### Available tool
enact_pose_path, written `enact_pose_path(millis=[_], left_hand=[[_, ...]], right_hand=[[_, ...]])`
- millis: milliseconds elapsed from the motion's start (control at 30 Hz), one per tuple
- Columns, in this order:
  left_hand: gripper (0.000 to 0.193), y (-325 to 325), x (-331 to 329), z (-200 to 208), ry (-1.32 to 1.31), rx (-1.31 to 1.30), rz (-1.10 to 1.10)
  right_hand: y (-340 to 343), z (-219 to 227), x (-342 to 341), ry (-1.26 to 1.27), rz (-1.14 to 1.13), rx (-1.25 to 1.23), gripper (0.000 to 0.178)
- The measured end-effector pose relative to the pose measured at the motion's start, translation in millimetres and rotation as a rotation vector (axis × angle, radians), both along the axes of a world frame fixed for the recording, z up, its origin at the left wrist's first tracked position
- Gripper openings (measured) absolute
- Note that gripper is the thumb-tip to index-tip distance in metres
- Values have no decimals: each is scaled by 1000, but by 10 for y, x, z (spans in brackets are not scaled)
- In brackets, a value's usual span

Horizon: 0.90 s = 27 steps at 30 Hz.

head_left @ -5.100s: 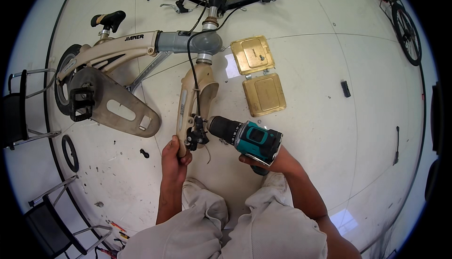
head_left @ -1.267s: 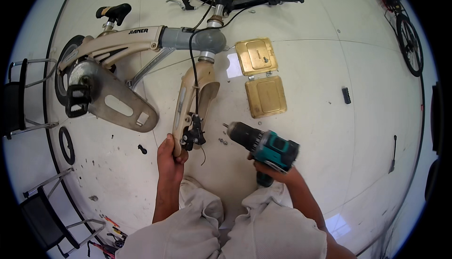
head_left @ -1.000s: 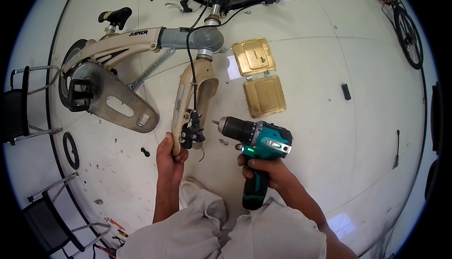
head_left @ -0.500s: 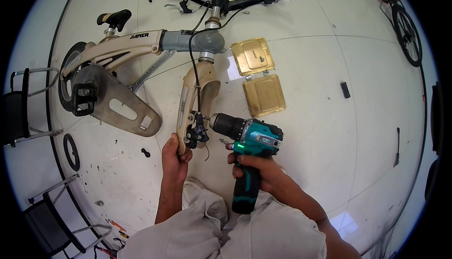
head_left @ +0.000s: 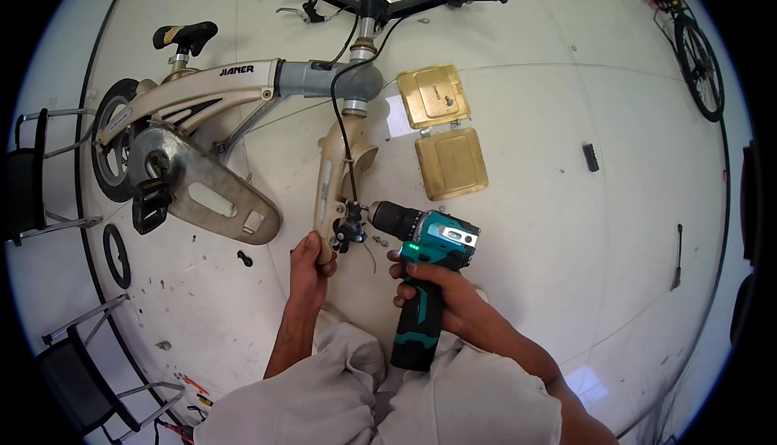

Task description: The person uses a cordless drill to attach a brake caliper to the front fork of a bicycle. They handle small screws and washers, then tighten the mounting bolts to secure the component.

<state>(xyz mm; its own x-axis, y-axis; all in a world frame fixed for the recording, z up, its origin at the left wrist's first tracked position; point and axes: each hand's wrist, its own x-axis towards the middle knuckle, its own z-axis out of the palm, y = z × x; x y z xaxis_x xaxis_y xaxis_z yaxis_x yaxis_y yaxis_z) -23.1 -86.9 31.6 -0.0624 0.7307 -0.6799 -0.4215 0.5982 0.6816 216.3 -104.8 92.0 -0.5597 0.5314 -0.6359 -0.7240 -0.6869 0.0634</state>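
Note:
My left hand [head_left: 307, 271] is wrapped round the lower end of a beige bicycle fork [head_left: 329, 174]. Near that end sits a black brake caliper [head_left: 350, 230], with a black cable [head_left: 335, 97] running down to it. In my right hand [head_left: 441, 289] is a teal and black cordless drill [head_left: 441, 237], gripped by its handle. Its chuck points left at the caliper's upper bolt area; whether the bit touches is too small to tell. The fork belongs to a beige and grey bicycle frame [head_left: 304, 79] lying on the floor, with black handlebars [head_left: 413, 5] at the far end.
An opened gold case [head_left: 452, 166] lies beyond the drill. To the left are a grey chain cover [head_left: 202, 230], a pedal [head_left: 150, 207], a rubber ring [head_left: 116, 256] and chairs [head_left: 77, 372]. A black tool [head_left: 678, 259] and another bicycle [head_left: 698, 64] are at the right.
The bicycle frame has rolled a little, so the chain cover and pedal have tilted and shifted nearer. The fork end and my left hand have moved slightly right; the drill has moved slightly left.

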Motion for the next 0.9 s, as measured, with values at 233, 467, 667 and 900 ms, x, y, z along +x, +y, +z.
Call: enact_pose_path(millis=[233, 467, 667, 900], left_hand=[[31, 0, -14, -16, -7, 2, -36], [32, 38, -8, 22, -4, -12, -66], [33, 31, -15, -16, 11, -10, -49], [36, 62, -80, -28, -18, -4, -58]], right_hand=[[27, -167, 94, -55, 60, 101, 36], [7, -296, 125, -62, 61, 122, 42], [16, -508, 195, -397, 257, 451, 27], [267, -654, 408, -1200, 354, 1416, 48]])
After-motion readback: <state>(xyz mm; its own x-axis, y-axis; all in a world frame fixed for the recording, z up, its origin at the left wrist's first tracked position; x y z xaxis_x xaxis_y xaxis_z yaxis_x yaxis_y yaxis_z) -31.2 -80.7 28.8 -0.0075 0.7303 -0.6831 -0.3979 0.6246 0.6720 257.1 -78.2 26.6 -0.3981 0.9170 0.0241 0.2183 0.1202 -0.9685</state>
